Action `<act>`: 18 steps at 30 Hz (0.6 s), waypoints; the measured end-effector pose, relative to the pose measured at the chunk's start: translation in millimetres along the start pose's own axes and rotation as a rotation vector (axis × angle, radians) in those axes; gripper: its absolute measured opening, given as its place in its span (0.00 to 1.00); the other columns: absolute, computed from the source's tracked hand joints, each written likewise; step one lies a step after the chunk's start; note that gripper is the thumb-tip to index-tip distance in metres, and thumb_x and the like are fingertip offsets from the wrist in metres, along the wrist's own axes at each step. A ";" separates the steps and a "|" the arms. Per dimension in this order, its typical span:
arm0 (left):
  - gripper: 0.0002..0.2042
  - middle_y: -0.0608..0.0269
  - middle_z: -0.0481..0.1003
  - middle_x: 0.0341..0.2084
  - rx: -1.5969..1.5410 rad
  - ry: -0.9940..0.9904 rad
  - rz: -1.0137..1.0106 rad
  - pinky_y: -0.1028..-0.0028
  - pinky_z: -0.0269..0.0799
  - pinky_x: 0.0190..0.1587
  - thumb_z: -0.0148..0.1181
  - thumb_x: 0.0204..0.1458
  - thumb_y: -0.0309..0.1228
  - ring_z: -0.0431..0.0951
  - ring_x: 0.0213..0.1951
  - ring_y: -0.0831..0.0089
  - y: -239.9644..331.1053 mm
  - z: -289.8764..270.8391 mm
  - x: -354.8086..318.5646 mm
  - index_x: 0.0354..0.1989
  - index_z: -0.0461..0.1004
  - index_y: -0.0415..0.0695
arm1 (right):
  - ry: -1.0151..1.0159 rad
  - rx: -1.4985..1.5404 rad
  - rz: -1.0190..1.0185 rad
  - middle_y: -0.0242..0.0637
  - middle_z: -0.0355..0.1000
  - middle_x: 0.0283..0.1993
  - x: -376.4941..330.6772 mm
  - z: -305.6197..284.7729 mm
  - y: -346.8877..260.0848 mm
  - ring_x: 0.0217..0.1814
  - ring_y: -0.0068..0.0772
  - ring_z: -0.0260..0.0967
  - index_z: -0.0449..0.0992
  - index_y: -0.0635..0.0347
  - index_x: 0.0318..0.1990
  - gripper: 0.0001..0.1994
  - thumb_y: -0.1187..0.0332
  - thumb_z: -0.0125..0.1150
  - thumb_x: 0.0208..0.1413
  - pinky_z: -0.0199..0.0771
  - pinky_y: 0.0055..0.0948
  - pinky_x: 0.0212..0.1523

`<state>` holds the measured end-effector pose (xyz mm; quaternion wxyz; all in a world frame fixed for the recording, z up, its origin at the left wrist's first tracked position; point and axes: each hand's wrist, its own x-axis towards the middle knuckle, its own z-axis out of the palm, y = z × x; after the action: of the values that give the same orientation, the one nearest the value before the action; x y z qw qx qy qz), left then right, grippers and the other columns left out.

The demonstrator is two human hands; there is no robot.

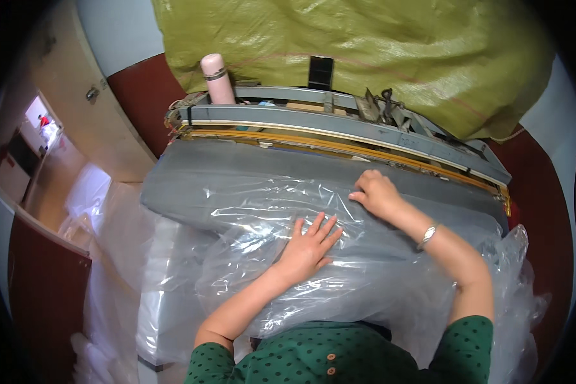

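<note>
A sheet of clear plastic film [249,214] lies wrinkled and shiny over the grey surface [192,169] of a long bench-like machine. My left hand [306,246] rests flat on the film, fingers spread. Farther forward and to the right, my right hand [376,195] has its fingers curled together at the film's far part, pinching it. The fingertips partly hide what is between them. A metal bracelet [427,236] circles my right wrist.
Behind the grey surface runs a metal frame with an orange-yellow bar [339,146]. A pink bottle [217,80] and metal clamps [381,107] stand on it. More loose film [502,301] hangs at the right. A green-yellow tarp [377,45] covers the back; a door [77,89] stands left.
</note>
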<state>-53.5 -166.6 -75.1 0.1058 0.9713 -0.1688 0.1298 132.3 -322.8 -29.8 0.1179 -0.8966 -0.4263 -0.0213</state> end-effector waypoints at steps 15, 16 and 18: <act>0.23 0.48 0.61 0.57 0.169 0.243 -0.647 0.60 0.50 0.60 0.57 0.49 0.38 0.54 0.61 0.52 -197.2 -39.5 -116.9 0.52 0.66 0.39 | 0.369 -0.136 0.510 0.49 0.69 0.25 -218.8 -30.4 205.9 0.28 0.55 0.66 0.69 0.63 0.27 0.11 0.63 0.56 0.52 0.64 0.40 0.28; 0.23 0.48 0.60 0.57 0.096 0.184 -0.562 0.59 0.49 0.61 0.56 0.49 0.39 0.53 0.62 0.52 -178.1 -37.1 -106.0 0.52 0.66 0.40 | 0.391 -0.199 0.629 0.51 0.69 0.27 -250.9 -36.6 234.5 0.30 0.56 0.66 0.69 0.64 0.28 0.12 0.62 0.56 0.53 0.64 0.42 0.29; 0.23 0.49 0.60 0.57 -0.132 0.126 -0.383 0.60 0.50 0.60 0.56 0.49 0.38 0.54 0.62 0.53 -137.6 -35.0 -84.6 0.53 0.66 0.40 | 0.409 -0.329 0.831 0.52 0.70 0.29 -299.3 -47.3 281.9 0.33 0.58 0.66 0.69 0.64 0.29 0.13 0.61 0.55 0.53 0.64 0.44 0.31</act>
<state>-89.0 -5.8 -88.7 0.2023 0.9666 0.0179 0.1564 161.9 -732.6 -79.8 0.0547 -0.9751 0.0083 -0.2148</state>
